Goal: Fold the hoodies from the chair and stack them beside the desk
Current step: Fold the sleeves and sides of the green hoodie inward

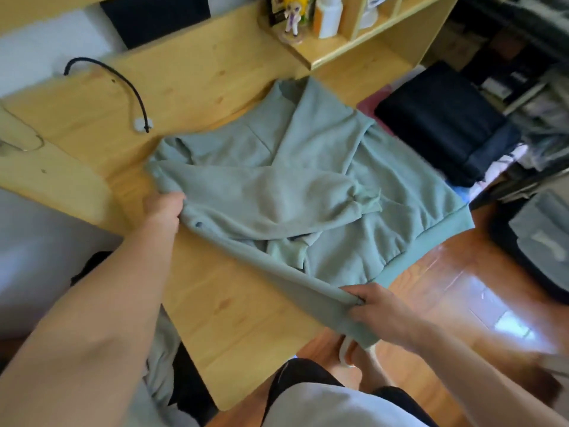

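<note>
The left hand (163, 208) pinches the near left edge of the green hoodie (308, 186). Its fingers are curled into the cloth, so it is gripping. The hoodie lies spread on the wooden table (215, 303), with both sleeves crossed over its middle. Its right side hangs a little past the table edge. The right hand (377, 312) grips the near right corner of the hoodie, with the fingers closed tight on the cloth. Between the two hands the edge is lifted and pulled into a straight line.

The hoodie looks soft, thick and floppy. It is probably light, but it will sag and bunch if it is held in only one spot. I think holding it at two corners, like now, is the best way to keep the fold neat. It does not look slippery, and it will not break.

On the left of the table lies a black cable (123, 81) with a small white piece at its end. The table is smooth, pale wood, so the cloth should slide on it easily. At the back right is a small shelf (338, 50) with a little doll (292, 13) on it. To the right, past the table, sits a dark folded pile (446, 124), maybe clothes. The floor (462, 288) is shiny wood.
</note>
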A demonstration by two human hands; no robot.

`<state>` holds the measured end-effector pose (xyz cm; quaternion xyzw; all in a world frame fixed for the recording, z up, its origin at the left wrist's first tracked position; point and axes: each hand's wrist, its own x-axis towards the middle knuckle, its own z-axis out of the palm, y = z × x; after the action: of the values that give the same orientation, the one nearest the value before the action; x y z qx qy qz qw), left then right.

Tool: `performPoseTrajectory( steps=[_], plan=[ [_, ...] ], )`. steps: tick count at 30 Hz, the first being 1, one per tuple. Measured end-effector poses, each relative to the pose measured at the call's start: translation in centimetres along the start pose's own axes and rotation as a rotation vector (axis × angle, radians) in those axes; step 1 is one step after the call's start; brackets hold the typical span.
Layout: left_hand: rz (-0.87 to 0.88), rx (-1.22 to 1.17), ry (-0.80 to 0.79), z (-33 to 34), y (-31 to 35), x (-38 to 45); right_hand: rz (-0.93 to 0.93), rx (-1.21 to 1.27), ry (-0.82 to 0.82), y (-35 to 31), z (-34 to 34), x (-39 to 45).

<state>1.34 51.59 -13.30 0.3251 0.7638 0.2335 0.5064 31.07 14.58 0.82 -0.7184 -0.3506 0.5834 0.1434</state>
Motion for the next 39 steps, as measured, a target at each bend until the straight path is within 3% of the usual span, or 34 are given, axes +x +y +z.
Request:
performPoseTrajectory(
  steps=[5,8,12,15,18,21,24,27,32,35,39],
  plan=[
    [0.09,-0.004,0.295,-0.4,3.6,-11.5,0.057,0.041,-0.107,0.7,-2.8,-0.8],
    [0.175,-0.081,0.351,-0.1,5.0,-15.2,0.051,0.167,-0.108,1.5,-4.4,-1.1],
    [0.38,0.047,0.268,4.8,9.5,-17.2,0.047,0.363,-0.074,3.7,-6.9,-0.9],
    [0.514,0.269,0.095,10.8,10.5,-16.1,0.117,0.475,0.041,5.5,-8.5,0.2],
    [0.478,0.577,-0.19,15.3,8.9,-14.3,0.172,0.353,0.119,7.2,-9.5,2.4],
    [0.594,0.83,-0.292,16.2,6.4,-13.9,0.209,0.14,0.139,8.5,-10.1,4.9],
    [0.838,0.853,-0.24,14.2,4.9,-14.9,0.189,-0.113,0.008,8.8,-10.5,6.7],
    [1.08,0.905,-0.028,11.7,4.3,-15.1,0.108,-0.293,-0.067,7.2,-11.6,7.7],
    [0.92,1.023,0.089,8.7,6.0,-14.1,-0.124,-0.421,-0.042,2.1,-11.6,10.2],
    [0.767,1.147,-0.089,8.1,6.9,-11.8,-0.159,-0.487,0.02,2.0,-9.9,11.5],
    [0.918,1.167,-0.226,10.0,7.4,-9.1,-0.127,-0.412,0.229,4.3,-8.0,11.2]
  ],
)
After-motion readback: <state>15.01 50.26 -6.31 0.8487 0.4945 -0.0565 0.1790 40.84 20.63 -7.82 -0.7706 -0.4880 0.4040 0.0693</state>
